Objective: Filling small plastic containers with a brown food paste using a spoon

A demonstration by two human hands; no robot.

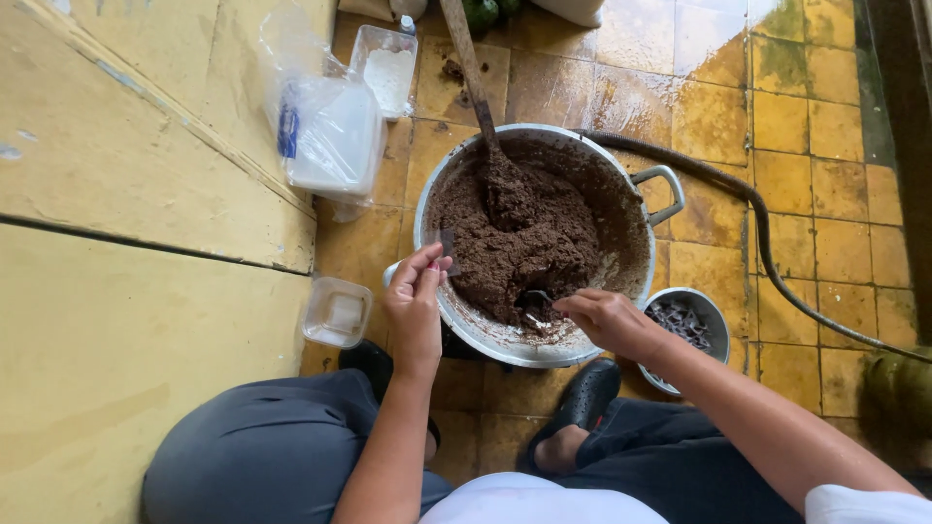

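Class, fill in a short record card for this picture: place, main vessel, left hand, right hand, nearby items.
Place: wet yellow tiled floor, person seated
Main vessel: metal pot of brown paste, wooden paddle stuck in it
Left hand: holds a small clear wrapper at the pot's rim
Right hand: holds a spoon in the paste
Nearby: small bowl, lidded box, hose

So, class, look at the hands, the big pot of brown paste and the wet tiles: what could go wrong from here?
1. The right hand scoops with a spoon near the pot rim; paste may drop onto the tiled floor.
2. The left hand pinches a small clear wrapper, which could slip.
3. The wet-looking floor could be slippery.
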